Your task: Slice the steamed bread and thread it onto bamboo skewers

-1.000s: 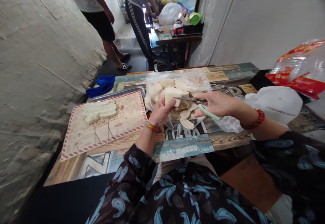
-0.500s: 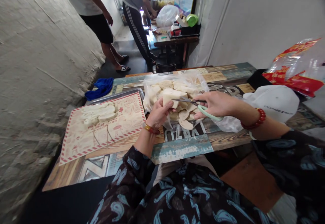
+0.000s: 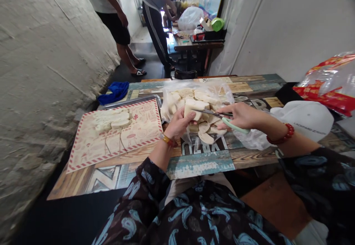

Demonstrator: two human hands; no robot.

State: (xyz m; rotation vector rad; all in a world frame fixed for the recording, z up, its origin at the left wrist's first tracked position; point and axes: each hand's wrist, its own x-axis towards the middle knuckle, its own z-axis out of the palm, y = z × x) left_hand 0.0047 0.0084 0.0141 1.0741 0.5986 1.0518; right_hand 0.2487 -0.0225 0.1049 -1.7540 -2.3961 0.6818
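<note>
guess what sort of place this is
Probably a small eatery's prep corner: an open bag holds pale food pieces, similar pieces lie on red-edged printed paper, and a second table behind bears a bulging white bag.

Scissors [image 3: 218,115], cap [image 3: 303,121], tray [image 3: 132,101] and blue cloth [image 3: 113,93] number one each.

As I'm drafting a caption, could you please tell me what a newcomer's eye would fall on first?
Probably the mint-handled scissors in the right hand, blades at a pale slab held by the left hand, over a plastic bag of similar pieces. Next, perhaps, the blue cloth at the table's far left and the red-and-clear packaging at right.
</note>
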